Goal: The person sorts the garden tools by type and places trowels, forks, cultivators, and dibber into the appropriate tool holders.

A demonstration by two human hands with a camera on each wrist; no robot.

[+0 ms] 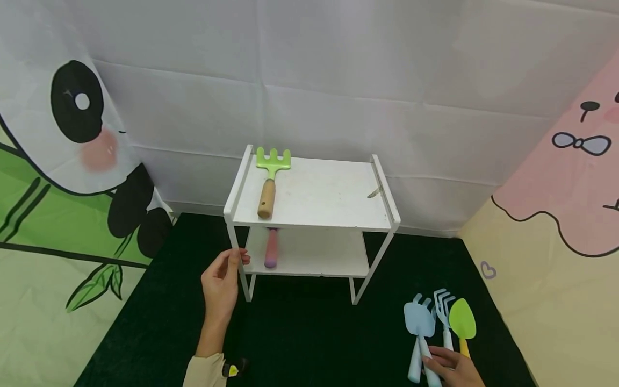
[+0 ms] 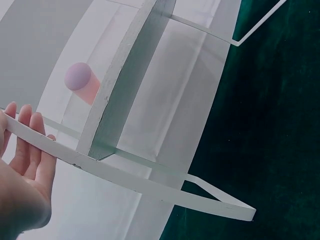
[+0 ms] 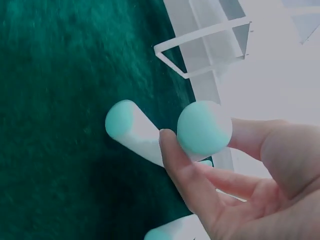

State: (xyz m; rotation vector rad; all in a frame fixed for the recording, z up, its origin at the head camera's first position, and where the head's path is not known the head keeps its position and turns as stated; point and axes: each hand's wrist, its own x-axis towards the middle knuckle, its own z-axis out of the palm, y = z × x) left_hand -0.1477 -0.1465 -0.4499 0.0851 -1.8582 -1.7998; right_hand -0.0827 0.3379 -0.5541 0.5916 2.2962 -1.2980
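one light-blue trowel [image 1: 419, 319], right of the rack, over the dark green floor covering [image 1: 300, 333]. markings: the yellow patch on the black wristband [image 1: 234, 371] at the left sleeve is too small to read. orientation: blade away from the person, handle end towards them; long axis roughly front to back, blade leaning a little left. contact with the floor covering: cannot tell.

one right hand [image 1: 456, 367], thumb and fingers closed about the trowel's handle near its end.

one left hand [image 1: 221, 282], thumb and fingers loosely pinching the left front leg of the white two-tier rack [image 1: 333, 193].

three further tools beside the trowel: light-blue fork [image 1: 414, 365], partly under the blade; light-blue rake [image 1: 447, 338], just right; green trowel [image 1: 462, 318] with yellow handle, rightmost, blade also pointing away.

two items on the rack: green fork [image 1: 268, 194], wooden handle, upper tier, left side, tines towards the back; pink handle [image 1: 272, 250] with purple end facing front, lower tier, its far part hidden.
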